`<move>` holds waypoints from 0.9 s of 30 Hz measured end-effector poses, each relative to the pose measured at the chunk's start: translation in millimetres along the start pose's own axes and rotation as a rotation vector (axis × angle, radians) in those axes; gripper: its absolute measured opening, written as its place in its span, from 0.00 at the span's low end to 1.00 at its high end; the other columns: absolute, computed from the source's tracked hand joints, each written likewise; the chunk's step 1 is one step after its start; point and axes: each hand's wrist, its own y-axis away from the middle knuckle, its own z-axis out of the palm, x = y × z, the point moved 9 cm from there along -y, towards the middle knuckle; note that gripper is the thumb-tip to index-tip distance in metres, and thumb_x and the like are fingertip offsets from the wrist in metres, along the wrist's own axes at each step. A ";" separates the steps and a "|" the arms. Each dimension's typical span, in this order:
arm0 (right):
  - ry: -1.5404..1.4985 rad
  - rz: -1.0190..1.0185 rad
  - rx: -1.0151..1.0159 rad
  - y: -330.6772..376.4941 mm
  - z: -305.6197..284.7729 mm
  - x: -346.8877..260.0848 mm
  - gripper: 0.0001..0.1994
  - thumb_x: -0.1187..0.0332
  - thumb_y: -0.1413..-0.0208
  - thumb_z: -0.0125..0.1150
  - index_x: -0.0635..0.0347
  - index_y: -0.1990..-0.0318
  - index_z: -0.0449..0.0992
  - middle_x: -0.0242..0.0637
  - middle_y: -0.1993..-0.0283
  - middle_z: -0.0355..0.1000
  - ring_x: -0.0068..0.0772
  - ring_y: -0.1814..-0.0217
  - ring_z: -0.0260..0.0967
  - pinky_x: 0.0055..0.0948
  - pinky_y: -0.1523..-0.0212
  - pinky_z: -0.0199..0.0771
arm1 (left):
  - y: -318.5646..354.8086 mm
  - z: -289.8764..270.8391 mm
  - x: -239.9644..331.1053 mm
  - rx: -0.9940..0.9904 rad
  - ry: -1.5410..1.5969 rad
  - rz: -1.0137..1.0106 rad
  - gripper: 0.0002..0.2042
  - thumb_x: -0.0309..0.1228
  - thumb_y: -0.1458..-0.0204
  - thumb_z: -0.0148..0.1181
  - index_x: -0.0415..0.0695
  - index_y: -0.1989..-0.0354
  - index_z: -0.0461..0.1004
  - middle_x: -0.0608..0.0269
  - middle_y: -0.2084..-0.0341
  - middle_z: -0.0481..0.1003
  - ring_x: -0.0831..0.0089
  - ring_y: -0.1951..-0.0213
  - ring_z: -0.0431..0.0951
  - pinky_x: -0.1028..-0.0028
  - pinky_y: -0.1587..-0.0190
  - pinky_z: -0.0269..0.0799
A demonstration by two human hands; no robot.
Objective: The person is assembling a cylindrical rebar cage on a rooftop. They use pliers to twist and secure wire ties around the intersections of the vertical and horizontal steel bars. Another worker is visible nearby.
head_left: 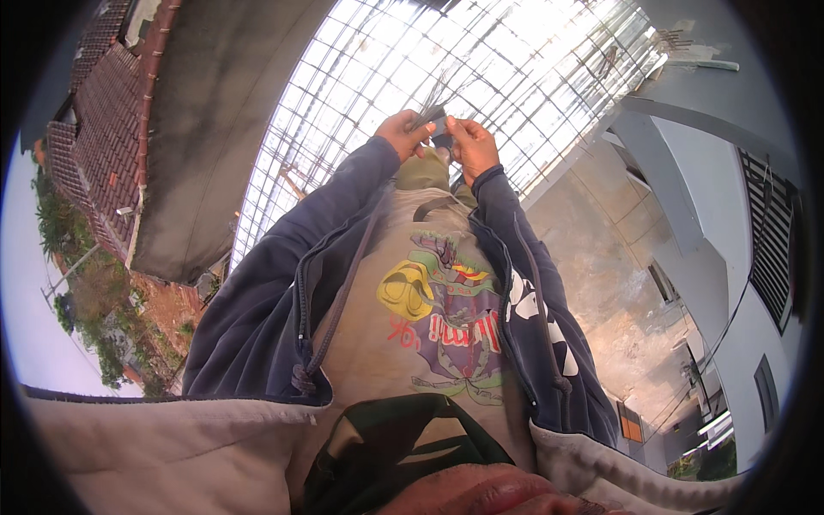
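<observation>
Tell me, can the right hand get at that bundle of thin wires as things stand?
Probably yes. The right hand is already up against the thin wires, fingers meeting the left hand around a small dark piece. Nothing sits between them; only the metal grid lies behind.

I see a thin bundle of grey wires (432,101), ends fanning up and left, pinched with a small dark tool (441,130) between both hands, out over the rebar mesh.
</observation>
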 end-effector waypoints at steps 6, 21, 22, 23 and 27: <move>0.013 -0.058 -0.047 17.5 -15.7 23.1 0.15 0.58 0.34 0.70 0.62 0.54 0.82 0.31 0.60 0.82 0.14 0.72 0.65 0.21 0.72 0.65 | 30.1 9.6 -41.9 0.072 0.177 -0.120 0.14 0.41 0.36 0.69 0.44 0.56 0.75 0.60 0.65 0.81 0.69 0.67 0.87 0.74 0.66 0.81; -0.112 0.046 -0.185 54.0 20.6 96.8 0.11 0.60 0.28 0.62 0.58 0.52 0.74 0.31 0.63 0.78 0.15 0.74 0.62 0.20 0.73 0.62 | 64.9 5.4 -94.7 0.142 0.171 -0.182 0.12 0.40 0.33 0.65 0.45 0.60 0.74 0.62 0.67 0.81 0.68 0.64 0.86 0.69 0.62 0.83; -0.100 0.041 -0.168 53.8 19.2 100.2 0.11 0.60 0.27 0.61 0.58 0.52 0.73 0.31 0.63 0.78 0.15 0.73 0.63 0.20 0.73 0.62 | 63.8 0.1 -95.2 0.159 0.165 -0.171 0.12 0.40 0.33 0.65 0.45 0.60 0.74 0.63 0.68 0.80 0.68 0.64 0.86 0.68 0.62 0.83; -0.155 0.033 -0.168 50.4 17.6 100.6 0.10 0.60 0.27 0.59 0.57 0.52 0.73 0.31 0.62 0.78 0.16 0.72 0.64 0.20 0.73 0.63 | 61.4 -6.8 -94.8 0.175 0.159 -0.159 0.12 0.40 0.33 0.65 0.45 0.60 0.73 0.63 0.69 0.79 0.67 0.65 0.86 0.68 0.62 0.84; -0.277 0.083 -0.119 45.0 4.2 101.2 0.09 0.59 0.22 0.49 0.52 0.54 0.69 0.30 0.65 0.76 0.19 0.68 0.66 0.22 0.70 0.63 | 34.9 -51.5 -118.5 0.131 -0.066 -0.057 0.15 0.44 0.32 0.64 0.44 0.59 0.76 0.70 0.77 0.71 0.78 0.77 0.69 0.73 0.70 0.70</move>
